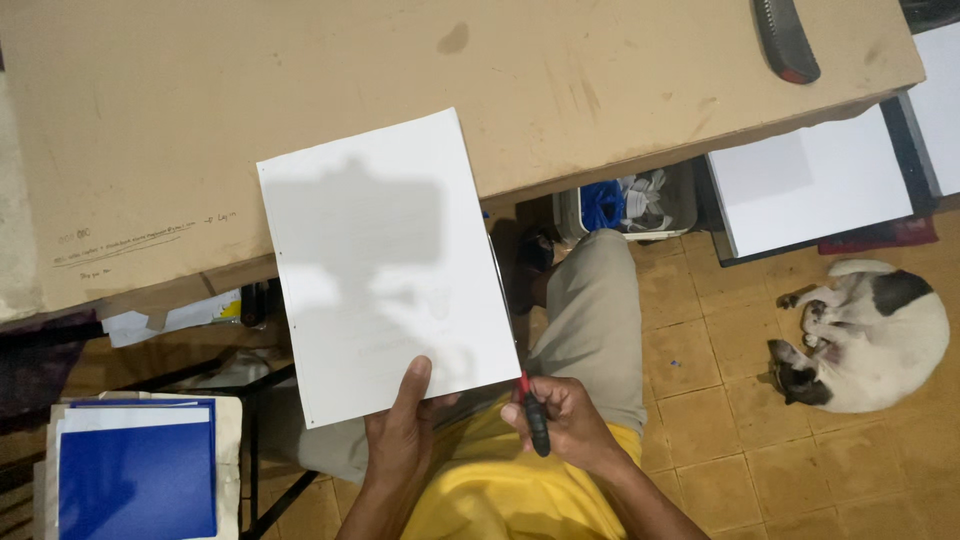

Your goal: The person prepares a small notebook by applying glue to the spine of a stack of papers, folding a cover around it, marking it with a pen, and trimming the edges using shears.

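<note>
Two hands are busy: my left hand (402, 432) pinches the near edge of a white paper stack (388, 265), which overhangs the tabletop (150, 120). Just right of the paper, my right hand (562, 420) is closed around a red-tipped pen (534, 418).

Paper stack (385, 265): white matt paper, smooth, punched holes along one edge.
Tabletop (200, 110): matt brown board, scuffed and stained.
Tool (535, 415): red and black plastic handle, thin metal shaft.
Floor (720, 400): rough ochre tiles.
Folder (137, 480): glossy blue plastic cover.
</note>
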